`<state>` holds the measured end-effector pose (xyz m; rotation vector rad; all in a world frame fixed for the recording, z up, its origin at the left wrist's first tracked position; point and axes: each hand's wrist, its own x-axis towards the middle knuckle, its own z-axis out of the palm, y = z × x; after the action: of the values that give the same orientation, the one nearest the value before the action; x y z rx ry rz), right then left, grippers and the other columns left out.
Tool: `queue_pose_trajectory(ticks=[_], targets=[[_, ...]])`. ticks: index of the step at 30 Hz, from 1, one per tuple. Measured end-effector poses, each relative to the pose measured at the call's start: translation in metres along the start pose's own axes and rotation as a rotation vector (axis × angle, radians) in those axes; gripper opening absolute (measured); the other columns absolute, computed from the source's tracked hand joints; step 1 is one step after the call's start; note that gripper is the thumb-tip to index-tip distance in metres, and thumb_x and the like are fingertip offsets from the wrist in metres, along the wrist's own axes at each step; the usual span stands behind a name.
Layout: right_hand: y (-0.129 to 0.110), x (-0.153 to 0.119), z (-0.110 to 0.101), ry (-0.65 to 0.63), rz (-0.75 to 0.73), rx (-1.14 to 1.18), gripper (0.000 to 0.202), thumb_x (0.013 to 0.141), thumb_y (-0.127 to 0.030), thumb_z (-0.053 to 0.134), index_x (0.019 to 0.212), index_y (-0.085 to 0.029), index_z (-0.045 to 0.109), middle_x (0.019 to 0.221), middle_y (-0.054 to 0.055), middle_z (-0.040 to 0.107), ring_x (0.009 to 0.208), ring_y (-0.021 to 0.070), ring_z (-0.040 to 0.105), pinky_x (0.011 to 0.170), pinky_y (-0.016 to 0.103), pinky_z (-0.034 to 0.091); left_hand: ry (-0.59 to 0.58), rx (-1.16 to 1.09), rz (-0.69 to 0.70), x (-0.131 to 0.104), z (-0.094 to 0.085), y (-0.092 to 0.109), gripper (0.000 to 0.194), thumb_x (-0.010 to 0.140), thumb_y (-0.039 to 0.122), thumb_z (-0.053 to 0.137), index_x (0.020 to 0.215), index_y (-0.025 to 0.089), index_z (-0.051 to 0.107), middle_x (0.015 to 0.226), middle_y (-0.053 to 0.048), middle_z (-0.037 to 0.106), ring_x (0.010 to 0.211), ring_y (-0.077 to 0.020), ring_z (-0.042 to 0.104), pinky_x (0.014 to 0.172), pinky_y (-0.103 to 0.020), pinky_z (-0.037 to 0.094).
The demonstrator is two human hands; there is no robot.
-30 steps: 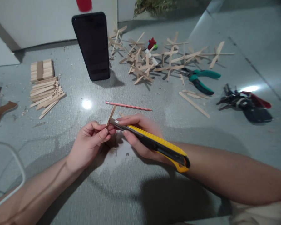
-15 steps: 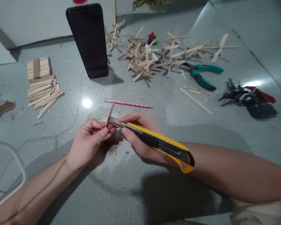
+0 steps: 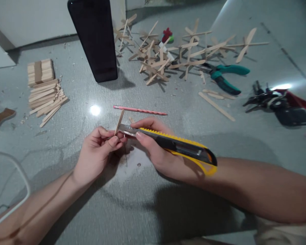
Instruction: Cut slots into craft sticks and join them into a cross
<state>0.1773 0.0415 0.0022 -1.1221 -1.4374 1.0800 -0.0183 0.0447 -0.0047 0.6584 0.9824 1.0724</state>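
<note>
Between its thumb and fingers, my left hand (image 3: pixel 98 151) pinches a wooden craft stick (image 3: pixel 119 121), which points up and away from me. My right hand (image 3: pixel 159 149) is closed round a yellow and black utility knife (image 3: pixel 181 147). The knife's blade is out, and its tip meets the side of the stick just above my left fingertips. Whether the blade has cut into the wood I cannot tell. Just beyond both hands lies a pink pencil (image 3: pixel 140 110). A short piece of stick (image 3: pixel 131 119) shows behind my right fingers, partly hidden.
A black phone (image 3: pixel 95 44) stands upright at the back. Left of it lie a banded bundle (image 3: pixel 40 71) and loose craft sticks (image 3: pixel 47 102). Crossed stick pieces (image 3: pixel 155 64) spread behind, near teal-handled pliers (image 3: pixel 225 78). Dark tools (image 3: pixel 277 103) lie far right; a white cable (image 3: pixel 21 173) curves left.
My right hand has turned the knife slightly, so its rear end sits higher and further right. The left hand keeps its pinch on the stick. The whole view has shifted a little.
</note>
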Motion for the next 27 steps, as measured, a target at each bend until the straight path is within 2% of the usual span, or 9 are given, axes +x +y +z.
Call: queue_pose_trajectory(ticks=[2, 6, 9, 12, 17, 22, 24, 27], targets=[[0.000, -0.002, 0.001, 0.030, -0.082, -0.007, 0.006, 0.103, -0.030, 0.066, 0.109, -0.031, 0.068, 0.102, 0.000, 0.081, 0.089, 0.0211, 0.079, 0.077, 0.037, 0.068, 0.048, 0.008, 0.009, 0.000, 0.000, 0.002, 0.032, 0.077, 0.029, 0.101, 0.083, 0.022, 0.070, 0.091, 0.000, 0.084, 0.085, -0.0109, 0.082, 0.075, -0.012, 0.064], [0.003, -0.001, -0.001, 0.062, -0.269, -0.019, 0.014, 0.098, -0.028, 0.070, 0.108, -0.037, 0.068, 0.108, -0.001, 0.082, 0.097, 0.0257, 0.082, 0.083, 0.043, 0.069, 0.135, 0.025, 0.065, 0.001, 0.000, 0.006, 0.031, 0.078, 0.030, 0.100, 0.084, 0.021, 0.070, 0.090, 0.001, 0.082, 0.088, -0.0114, 0.082, 0.076, -0.012, 0.064], [0.005, 0.003, -0.006, 0.030, -0.236, -0.060, 0.014, 0.099, -0.024, 0.069, 0.108, -0.034, 0.068, 0.107, 0.000, 0.082, 0.095, 0.0234, 0.081, 0.082, 0.040, 0.069, 0.120, 0.039, 0.085, 0.001, -0.001, 0.006, 0.031, 0.079, 0.032, 0.099, 0.087, 0.022, 0.071, 0.090, 0.001, 0.081, 0.088, -0.0126, 0.082, 0.074, -0.014, 0.064], [0.009, 0.008, -0.009, 0.032, -0.215, -0.038, 0.010, 0.100, -0.027, 0.067, 0.109, -0.030, 0.067, 0.108, 0.001, 0.080, 0.095, 0.0218, 0.079, 0.084, 0.037, 0.067, 0.086, 0.102, 0.103, -0.001, -0.003, 0.004, 0.029, 0.083, 0.033, 0.097, 0.094, 0.023, 0.073, 0.088, 0.002, 0.080, 0.089, -0.0140, 0.082, 0.073, -0.017, 0.064], [0.016, 0.008, -0.006, 0.026, -0.166, 0.038, 0.009, 0.102, -0.033, 0.067, 0.110, -0.030, 0.069, 0.110, 0.001, 0.079, 0.100, 0.0223, 0.077, 0.087, 0.038, 0.064, 0.066, 0.176, 0.115, -0.002, -0.005, 0.002, 0.027, 0.084, 0.036, 0.096, 0.097, 0.025, 0.076, 0.089, 0.002, 0.082, 0.085, -0.0136, 0.081, 0.076, -0.019, 0.064], [0.017, 0.012, -0.006, 0.021, -0.304, -0.024, 0.010, 0.097, -0.026, 0.065, 0.105, -0.030, 0.069, 0.124, 0.005, 0.076, 0.124, 0.0279, 0.071, 0.108, 0.051, 0.057, 0.048, 0.285, 0.166, -0.006, -0.001, 0.006, 0.024, 0.086, 0.037, 0.094, 0.104, 0.029, 0.080, 0.091, 0.002, 0.085, 0.084, -0.0122, 0.080, 0.077, -0.018, 0.064], [0.016, 0.013, -0.008, -0.001, -0.323, -0.105, 0.013, 0.097, -0.024, 0.064, 0.107, -0.030, 0.070, 0.128, 0.006, 0.073, 0.125, 0.0287, 0.070, 0.110, 0.052, 0.055, 0.037, 0.307, 0.183, -0.009, 0.001, 0.007, 0.028, 0.086, 0.035, 0.094, 0.109, 0.030, 0.079, 0.089, 0.002, 0.085, 0.080, -0.0129, 0.080, 0.074, -0.019, 0.064], [0.015, 0.013, -0.011, -0.017, -0.337, -0.172, 0.017, 0.098, -0.026, 0.065, 0.113, -0.031, 0.071, 0.122, 0.007, 0.071, 0.119, 0.0301, 0.070, 0.106, 0.053, 0.056, -0.016, 0.323, 0.221, -0.014, 0.003, 0.007, 0.030, 0.089, 0.029, 0.092, 0.115, 0.030, 0.077, 0.089, 0.002, 0.085, 0.077, -0.0143, 0.081, 0.069, -0.020, 0.065]])
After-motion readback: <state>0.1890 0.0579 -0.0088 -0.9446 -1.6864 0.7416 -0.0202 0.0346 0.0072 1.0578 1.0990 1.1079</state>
